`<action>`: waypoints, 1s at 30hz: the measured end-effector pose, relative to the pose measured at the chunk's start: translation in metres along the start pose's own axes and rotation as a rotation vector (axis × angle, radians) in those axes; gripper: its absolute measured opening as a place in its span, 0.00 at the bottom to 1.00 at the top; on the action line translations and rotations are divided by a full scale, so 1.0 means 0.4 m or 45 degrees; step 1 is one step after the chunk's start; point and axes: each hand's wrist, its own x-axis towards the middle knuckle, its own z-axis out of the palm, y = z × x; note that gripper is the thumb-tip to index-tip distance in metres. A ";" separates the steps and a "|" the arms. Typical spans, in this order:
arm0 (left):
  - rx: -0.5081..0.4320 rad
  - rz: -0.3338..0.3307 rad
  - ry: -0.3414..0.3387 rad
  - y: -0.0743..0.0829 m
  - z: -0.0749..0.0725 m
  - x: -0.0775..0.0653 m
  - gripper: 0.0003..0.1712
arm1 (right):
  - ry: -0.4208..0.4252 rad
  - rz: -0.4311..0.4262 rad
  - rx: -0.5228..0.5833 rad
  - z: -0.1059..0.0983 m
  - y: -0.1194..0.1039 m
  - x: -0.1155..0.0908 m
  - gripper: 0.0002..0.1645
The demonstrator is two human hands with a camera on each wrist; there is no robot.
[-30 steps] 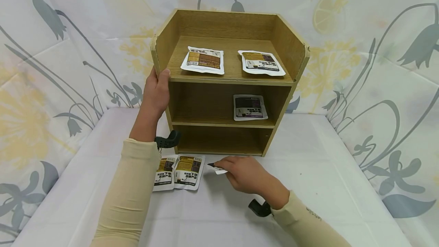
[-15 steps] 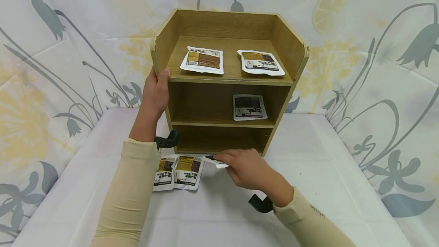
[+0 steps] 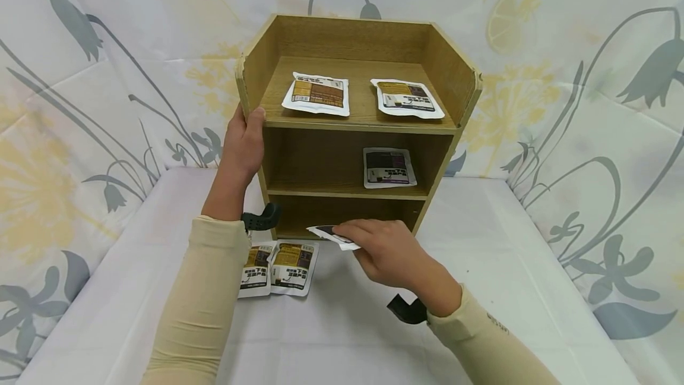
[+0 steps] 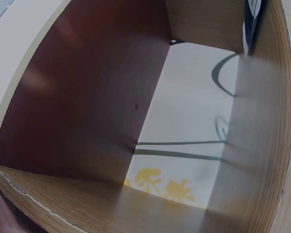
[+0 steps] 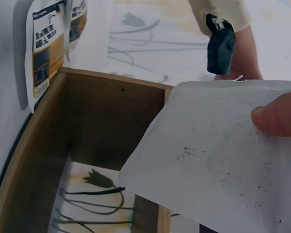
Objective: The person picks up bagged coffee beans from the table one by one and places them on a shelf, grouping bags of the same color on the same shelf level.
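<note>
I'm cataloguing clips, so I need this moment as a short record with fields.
Left hand: holds the left side of the wooden shelf unit
Right hand: pinches a white-edged pouch before the bottom compartment
Top shelf: brown-labelled pouch at left, yellow-and-purple pouch at right
Middle compartment: one black-and-purple pouch, toward the right
White cloth: two yellow-and-black pouches side by side

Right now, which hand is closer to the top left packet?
The left hand: it grips the shelf left of that packet; the right hand is lower, farther away.
</note>
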 end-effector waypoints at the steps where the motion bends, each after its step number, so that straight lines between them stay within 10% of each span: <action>1: 0.000 0.003 -0.001 0.000 0.000 0.001 0.32 | 0.019 -0.007 -0.001 -0.003 0.001 0.002 0.23; 30: -0.022 0.020 -0.001 0.000 0.002 0.002 0.31 | 0.308 -0.009 -0.017 -0.024 0.030 0.036 0.30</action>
